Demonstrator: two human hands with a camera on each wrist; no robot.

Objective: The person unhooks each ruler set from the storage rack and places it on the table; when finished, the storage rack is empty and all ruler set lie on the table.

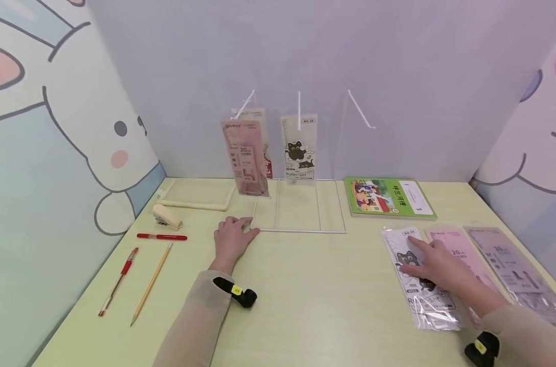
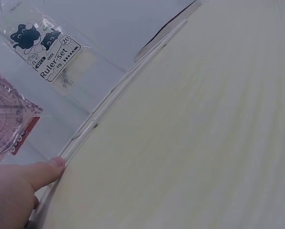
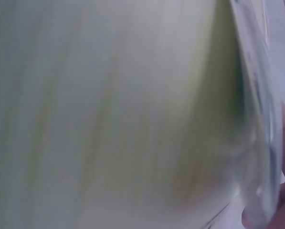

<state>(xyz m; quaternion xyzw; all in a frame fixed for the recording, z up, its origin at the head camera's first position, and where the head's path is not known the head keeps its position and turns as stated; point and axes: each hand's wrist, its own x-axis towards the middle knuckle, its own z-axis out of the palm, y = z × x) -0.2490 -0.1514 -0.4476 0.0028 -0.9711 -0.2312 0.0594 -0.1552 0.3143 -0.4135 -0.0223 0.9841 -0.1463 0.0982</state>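
My left hand [image 1: 232, 238] grips the front left corner of a white wire display rack [image 1: 300, 232]. In the left wrist view its thumb [image 2: 46, 172] presses on the wire. My right hand [image 1: 435, 262] rests on a clear-bagged ruler set with black cats [image 1: 408, 250], index finger and thumb spread apart. The right wrist view is blurred and shows the packet's edge [image 3: 259, 105] beside the fingers. A pink ruler set [image 1: 458, 250], partly covered, and a greyish-purple one [image 1: 511, 265] lie right of it. Another cat ruler set [image 1: 299, 153] hangs on the rack's middle hook.
A pink packet [image 1: 245, 158] hangs in front of another on the left hook; the right hook [image 1: 361, 109] is bare. A green book [image 1: 390, 198] lies behind my right hand. On the left are a pale tray [image 1: 197, 205], stapler [image 1: 166, 216], two red pens [image 1: 162, 236] and a pencil [image 1: 151, 285].
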